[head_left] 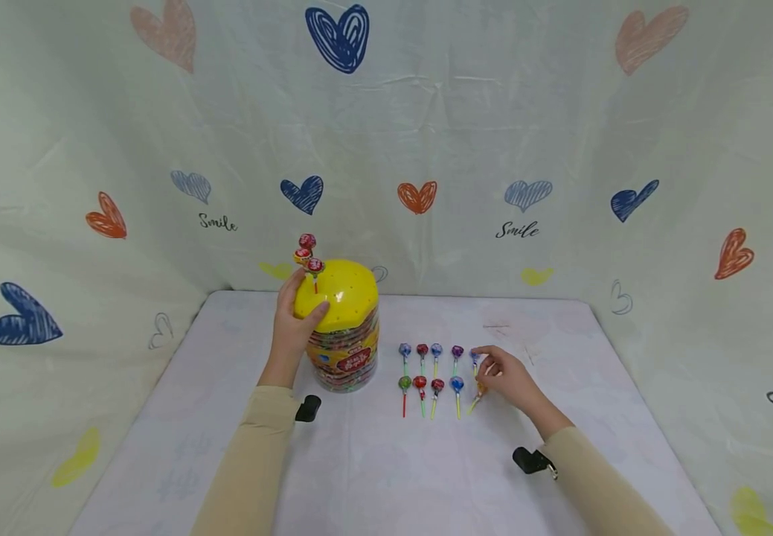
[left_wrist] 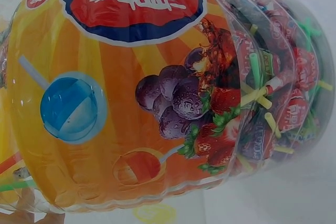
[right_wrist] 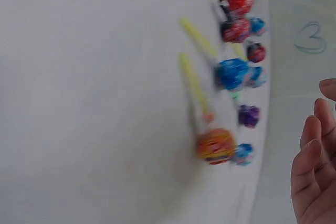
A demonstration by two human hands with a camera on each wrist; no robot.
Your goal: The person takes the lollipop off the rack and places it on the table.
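Note:
My left hand (head_left: pixel 292 331) grips the yellow lid (head_left: pixel 349 298) of a clear lollipop jar (head_left: pixel 353 372), thumb over the front and fingers along the left side. Three wrapped lollipops (head_left: pixel 315 266) stand up from the lid near those fingers. In the left wrist view the jar's orange fruit label (left_wrist: pixel 121 108) fills much of the picture, with wrapped candy behind the plastic. My right hand (head_left: pixel 510 380) hovers at the right end of two lollipop rows, its fingers loosely bent and holding nothing. An orange lollipop (right_wrist: pixel 216 146) lies slanted there, partly hidden by the hand in the head view.
Both rows lie to the right of the jar, sticks toward me, with a blue lollipop (head_left: pixel 457 384) and a green lollipop (head_left: pixel 405 383) in the front one. A pale cloth covers the table (head_left: pixel 386 476). Behind it hangs a heart-printed curtain (head_left: pixel 460 141).

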